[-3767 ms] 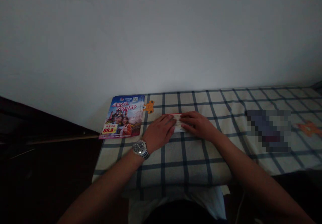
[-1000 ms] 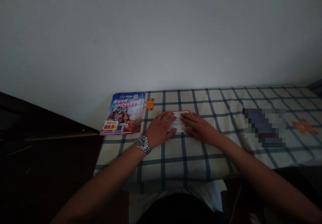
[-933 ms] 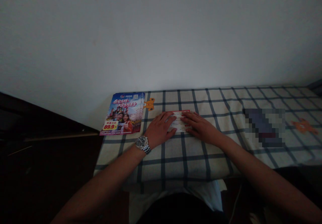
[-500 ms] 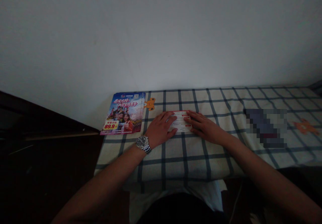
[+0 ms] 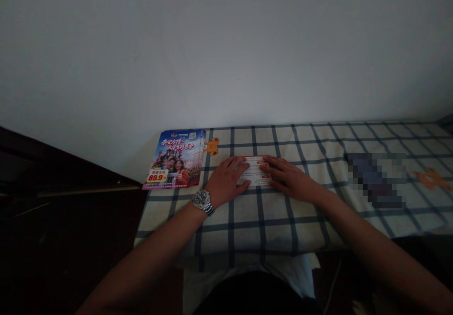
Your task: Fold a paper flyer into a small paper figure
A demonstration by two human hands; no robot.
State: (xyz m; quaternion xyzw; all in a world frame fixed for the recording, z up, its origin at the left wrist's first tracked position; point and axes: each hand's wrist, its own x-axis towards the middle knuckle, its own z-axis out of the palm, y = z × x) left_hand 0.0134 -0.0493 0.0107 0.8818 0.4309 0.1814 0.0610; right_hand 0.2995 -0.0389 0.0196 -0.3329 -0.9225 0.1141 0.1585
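Observation:
A small white card with red edging [image 5: 255, 171] lies flat on the checked cloth, between my hands. My left hand [image 5: 226, 181], with a steel wristwatch [image 5: 202, 202] on its wrist, rests palm down with its fingertips on the card's left part. My right hand [image 5: 288, 179] lies flat too, its fingertips on the card's right end. Neither hand lifts the card. Left of my left hand is a stack of glossy colour flyers [image 5: 174, 159] printed with "89.9".
The white-and-navy checked cloth [image 5: 293, 138] runs along a white wall. A pixelated object [image 5: 377, 180] lies to the right, with an orange cartoon patch [image 5: 432, 179] beyond it. Dark furniture [image 5: 71, 178] fills the lower left, and a white cable [image 5: 334, 279] hangs below the cloth.
My hands have slid slightly apart on the card, showing more of its surface. The view has shifted a little, and the flyers and card keep their places on the cloth.

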